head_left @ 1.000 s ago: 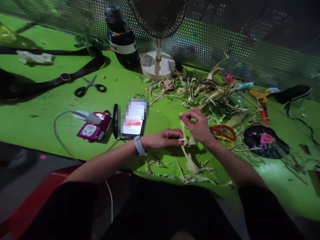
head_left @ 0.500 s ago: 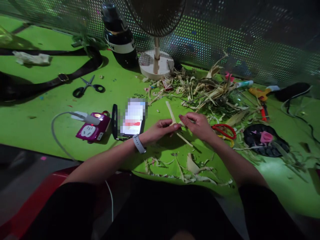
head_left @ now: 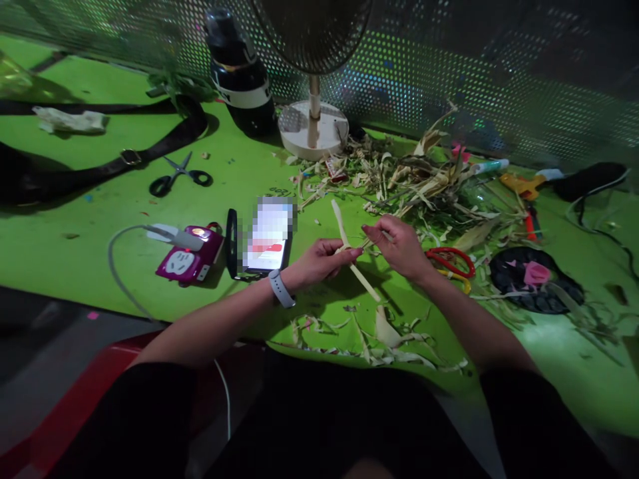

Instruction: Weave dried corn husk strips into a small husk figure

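Observation:
My left hand point(head_left: 329, 258), with a watch on its wrist, pinches a pale stick-like strip of dried husk point(head_left: 366, 282) near its middle. The strip slants from upper left to lower right above the green table. Just to its right, my right hand point(head_left: 397, 245) is closed in a pinch on a thin strand point(head_left: 368, 241) that runs back to the left fingertips. Where the strand meets the strip is hidden by my left fingers. Red-handled scissors point(head_left: 452, 261) lie beside my right wrist.
A heap of dried husks point(head_left: 414, 176) lies behind my hands, and scraps point(head_left: 387, 329) lie along the front edge. A phone point(head_left: 269, 236), purple power adapter point(head_left: 190, 256) and black scissors point(head_left: 180, 174) are to the left. A fan point(head_left: 313, 130) and black bottle point(head_left: 244, 93) stand behind.
My right hand has moved slightly up and away from my left, and the thin strand between them now shows. My left hand keeps its pinch on the strip.

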`<state>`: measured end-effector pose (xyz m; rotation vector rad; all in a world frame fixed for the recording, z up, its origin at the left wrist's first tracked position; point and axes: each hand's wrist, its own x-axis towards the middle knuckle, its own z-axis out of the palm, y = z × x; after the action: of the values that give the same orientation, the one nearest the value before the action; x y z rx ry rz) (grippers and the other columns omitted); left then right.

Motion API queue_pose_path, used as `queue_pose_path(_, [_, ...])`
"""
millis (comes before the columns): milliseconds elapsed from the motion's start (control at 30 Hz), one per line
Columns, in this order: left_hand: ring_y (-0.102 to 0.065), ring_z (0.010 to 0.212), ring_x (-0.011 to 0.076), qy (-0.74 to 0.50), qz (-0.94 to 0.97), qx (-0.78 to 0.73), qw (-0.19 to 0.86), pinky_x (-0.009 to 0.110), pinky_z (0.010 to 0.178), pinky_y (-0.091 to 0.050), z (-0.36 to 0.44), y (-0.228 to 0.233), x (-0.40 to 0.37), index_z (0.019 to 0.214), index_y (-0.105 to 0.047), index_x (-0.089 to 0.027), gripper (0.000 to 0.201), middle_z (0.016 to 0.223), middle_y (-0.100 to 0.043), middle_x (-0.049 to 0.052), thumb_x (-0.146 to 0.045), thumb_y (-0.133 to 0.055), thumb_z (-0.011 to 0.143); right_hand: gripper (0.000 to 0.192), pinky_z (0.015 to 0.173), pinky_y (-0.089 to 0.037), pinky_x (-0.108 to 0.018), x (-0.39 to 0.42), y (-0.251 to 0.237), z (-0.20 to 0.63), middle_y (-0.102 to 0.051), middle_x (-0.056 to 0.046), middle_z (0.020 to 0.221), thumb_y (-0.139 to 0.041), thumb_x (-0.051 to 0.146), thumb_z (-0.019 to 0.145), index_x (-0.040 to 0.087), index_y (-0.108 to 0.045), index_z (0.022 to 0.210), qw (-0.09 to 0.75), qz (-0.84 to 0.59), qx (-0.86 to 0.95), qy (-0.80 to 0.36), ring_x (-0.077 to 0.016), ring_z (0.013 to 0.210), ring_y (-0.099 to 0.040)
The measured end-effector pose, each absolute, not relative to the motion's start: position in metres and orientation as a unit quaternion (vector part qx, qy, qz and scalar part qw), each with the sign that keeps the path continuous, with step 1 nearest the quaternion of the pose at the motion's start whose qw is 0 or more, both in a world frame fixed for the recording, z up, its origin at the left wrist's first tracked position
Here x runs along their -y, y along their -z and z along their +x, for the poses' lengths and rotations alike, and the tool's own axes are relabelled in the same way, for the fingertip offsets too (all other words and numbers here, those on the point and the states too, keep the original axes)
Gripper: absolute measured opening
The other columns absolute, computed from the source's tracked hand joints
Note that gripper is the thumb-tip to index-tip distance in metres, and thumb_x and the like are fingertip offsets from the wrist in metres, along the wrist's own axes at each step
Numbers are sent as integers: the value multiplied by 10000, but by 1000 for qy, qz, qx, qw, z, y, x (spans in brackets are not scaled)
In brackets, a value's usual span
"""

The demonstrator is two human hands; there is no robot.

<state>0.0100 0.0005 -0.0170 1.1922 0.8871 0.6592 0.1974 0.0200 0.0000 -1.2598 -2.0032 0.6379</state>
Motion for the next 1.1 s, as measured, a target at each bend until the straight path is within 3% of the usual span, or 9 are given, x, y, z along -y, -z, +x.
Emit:
queue_pose_path(200, [-390, 422, 32, -359, 503, -404, 675, 180, 423, -255, 13, 25, -4, 732, -589, -141, 389, 484, -471, -64, -528, -618, 766, 386, 599, -397, -262, -24, 5, 208, -555, 17, 718, -451, 600, 863, 216, -490, 882, 367, -555, 651, -365, -126, 624, -532])
queue_pose_path(367, [-399, 465, 38, -413, 482, -437, 637, 185, 463, -301, 10, 28, -9, 711, -531, -155, 372, 537, -458, -67, -509, -630, 768, 408, 541, -385, -248, -9, 3, 197, -557, 20, 622, -477, 588, 855, 200, -516, 734, 200, -482, 696, -492, -121, 557, -521])
queue_pose_path(567, [-405, 478, 45, -398, 537, -447, 595, 204, 488, -308, 4, 27, -14, 651, -528, -146, 374, 524, -489, -46, -479, -600, 805, 410, 514, -309, -241, -9, 3, 196, -444, 47, 525, -430, 497, 907, 195, -465, 632, 208, -479, 755, -397, -94, 498, -409])
queue_pose_path(733, [-421, 459, 40, -411, 503, -441, 620, 199, 479, -316, 0, 30, -19, 648, -565, -137, 357, 496, -512, -41, -454, -624, 800, 355, 519, -372, -244, -17, 8, 202, -503, 33, 575, -468, 502, 887, 194, -521, 720, 243, -494, 720, -422, -106, 512, -466])
queue_pose_path(800, [-522, 534, 55, -425, 450, -410, 669, 196, 544, -391, 1, 30, -19, 765, -610, -140, 311, 591, -607, -18, -448, -621, 807, 290, 584, -431, -267, -16, 9, 201, -573, -12, 758, -528, 486, 858, 196, -543, 859, 329, -519, 707, -351, -135, 644, -532])
queue_pose_path(900, [-652, 814, 118, -439, 399, -366, 717, 252, 760, -481, 5, 30, -17, 966, -638, -156, 307, 828, -712, 43, -426, -612, 822, 250, 728, -468, -339, -9, 8, 198, -546, -65, 933, -597, 402, 821, 204, -519, 953, 450, -520, 715, -124, -189, 846, -536])
queue_pose_path(1000, [-640, 1004, 149, -464, 417, -377, 685, 297, 945, -441, 8, 30, -15, 994, -662, -156, 294, 934, -729, 65, -392, -620, 823, 135, 777, -469, -384, 0, 6, 196, -520, -70, 891, -577, 327, 829, 219, -544, 902, 429, -476, 767, 9, -217, 879, -532])
queue_pose_path(1100, [-590, 1129, 159, -479, 435, -384, 659, 313, 1030, -392, 9, 26, -13, 1021, -670, -172, 273, 1065, -713, 66, -363, -611, 834, 181, 871, -438, -436, 7, 4, 194, -524, -108, 1061, -608, 360, 809, 248, -605, 951, 381, -465, 796, 74, -272, 1042, -508])
